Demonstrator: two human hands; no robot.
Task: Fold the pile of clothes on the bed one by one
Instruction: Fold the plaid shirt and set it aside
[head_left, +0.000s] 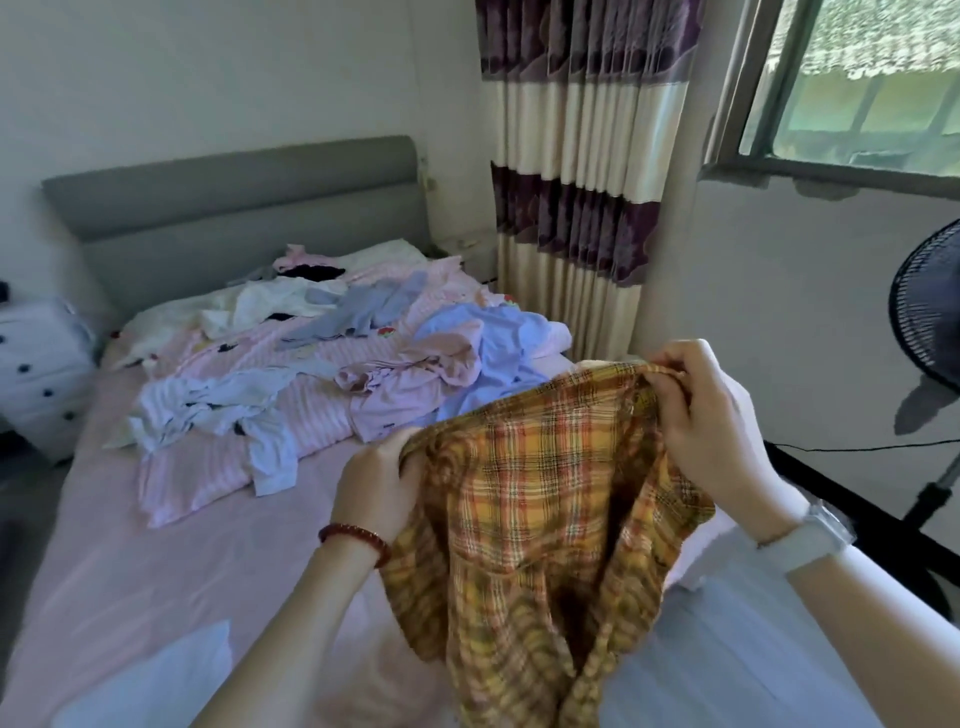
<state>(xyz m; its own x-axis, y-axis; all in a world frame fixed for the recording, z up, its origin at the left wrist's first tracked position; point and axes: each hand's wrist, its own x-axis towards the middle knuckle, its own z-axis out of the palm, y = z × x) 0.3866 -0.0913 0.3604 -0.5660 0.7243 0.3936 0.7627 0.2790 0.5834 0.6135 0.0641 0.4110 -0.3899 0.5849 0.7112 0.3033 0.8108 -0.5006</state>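
- Head view: my left hand (382, 480) and right hand (698, 415) each pinch the top edge of the plaid shirt (535, 519), holding it above the near end of the bed (156, 545).
- Unfolded clothes (332, 374) lie further up the bed.
- Risk: the shirt hangs bunched; if I lay it down unstraightened, I will fold creases in.

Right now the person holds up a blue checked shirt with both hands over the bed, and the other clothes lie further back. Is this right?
Not quite: the checked shirt is orange and yellow, not blue, as the head view shows. The rest stands: the left hand and the right hand both grip it over the bed, and the other clothes lie further back.
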